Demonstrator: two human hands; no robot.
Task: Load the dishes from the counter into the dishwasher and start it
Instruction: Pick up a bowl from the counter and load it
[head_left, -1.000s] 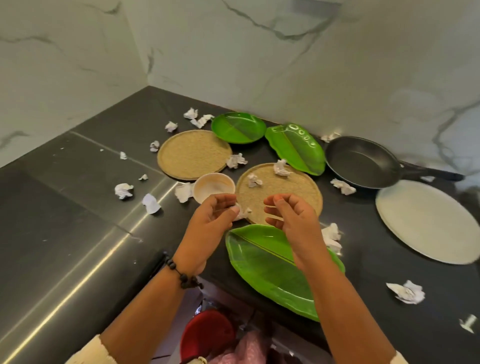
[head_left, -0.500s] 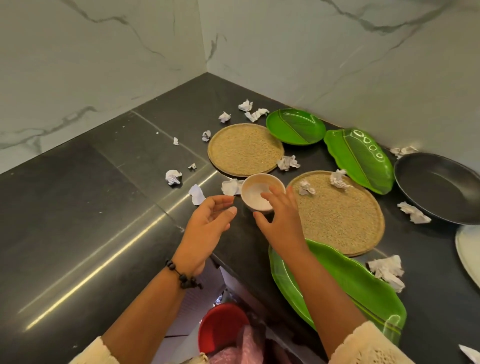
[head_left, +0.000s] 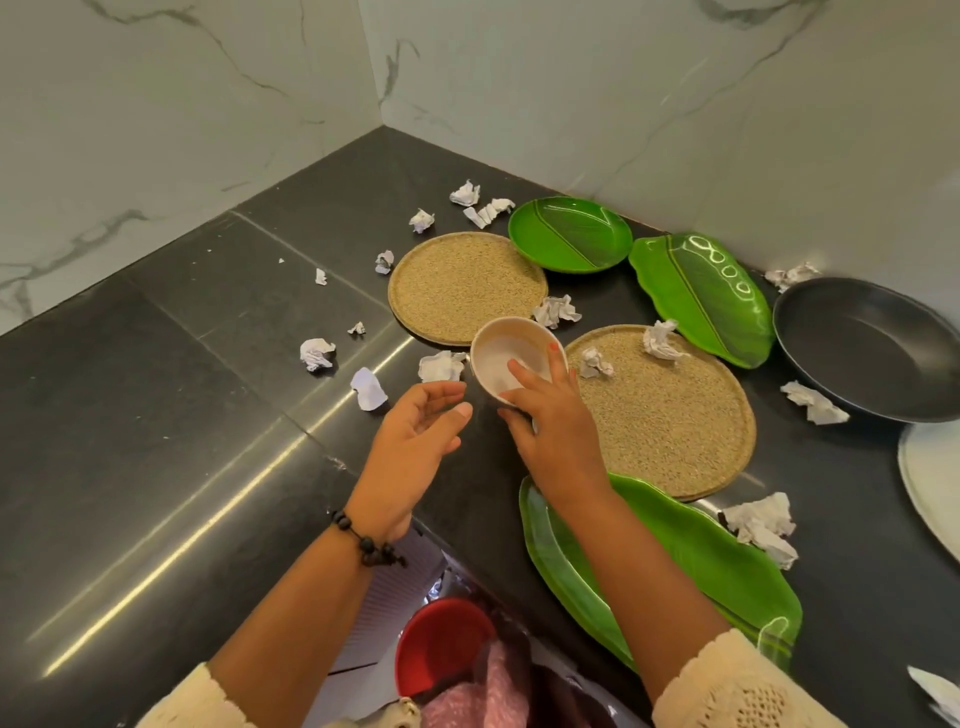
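The small cream bowl (head_left: 511, 358) is tipped toward the camera between the two woven round mats, held by the right hand (head_left: 550, 434): thumb under its near wall, forefinger inside it and another finger over the far rim, so this grip is closed on the bowl. Whether the bowl's base touches the dark tabletop (head_left: 197, 374) I cannot tell. The left hand (head_left: 410, 441) hovers just beside the bowl on its left, palm turned inward, fingers relaxed and holding nothing; a dark bead bracelet (head_left: 369, 543) circles its wrist. The far woven mat (head_left: 467, 287) lies behind the bowl, and the near woven mat (head_left: 662, 410) lies to its right with two paper scraps on it. A round green plate (head_left: 570, 234) sits near the wall, with a leaf-shaped green plate (head_left: 706, 296) to its right. A larger leaf-shaped green platter (head_left: 717, 561) lies at the tabletop's front edge, partly under the right forearm. A dark frying pan (head_left: 872, 348) sits at the right, and the edge of a white plate (head_left: 930, 483) shows below it. Crumpled paper scraps (head_left: 317, 353) are scattered across the tabletop. Below the tabletop edge a red bowl (head_left: 441, 644) is visible.
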